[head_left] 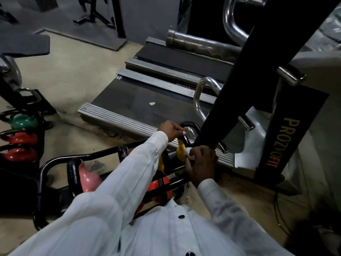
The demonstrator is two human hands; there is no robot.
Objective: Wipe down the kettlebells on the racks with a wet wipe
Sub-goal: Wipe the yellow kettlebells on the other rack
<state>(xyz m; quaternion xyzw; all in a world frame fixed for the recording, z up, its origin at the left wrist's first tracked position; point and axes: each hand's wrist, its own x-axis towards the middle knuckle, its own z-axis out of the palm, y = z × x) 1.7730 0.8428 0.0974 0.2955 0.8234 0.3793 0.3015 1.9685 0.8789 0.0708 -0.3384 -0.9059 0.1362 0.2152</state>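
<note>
Weight looked decisive: the yellow kettlebell (180, 150), on the rack (88, 156) just at six o'clock of centre, seemed heavy, rigid and slick, best held by its handle (191, 124), which the left hand (170, 132) gripped; the right hand (202, 163) pinched the limp wipe (190, 155) against it

Yellow kettlebell (180, 150), black handle wrapped in my left fingers (178, 130); crumpled white wet wipe (190, 154) under my right fingers (199, 154), touching it.

I count two racks: the near rack (60, 158) and a second rack (42, 130) left of it. The second rack carries three: one green kettlebell (22, 121) and two red kettlebells (20, 138). On the near rack I make out one pink kettlebell (89, 179), one orange kettlebell (156, 184) and one yellow kettlebell (181, 149). Two hands: left hand (169, 131), right hand (202, 160). One wipe (190, 154).
</note>
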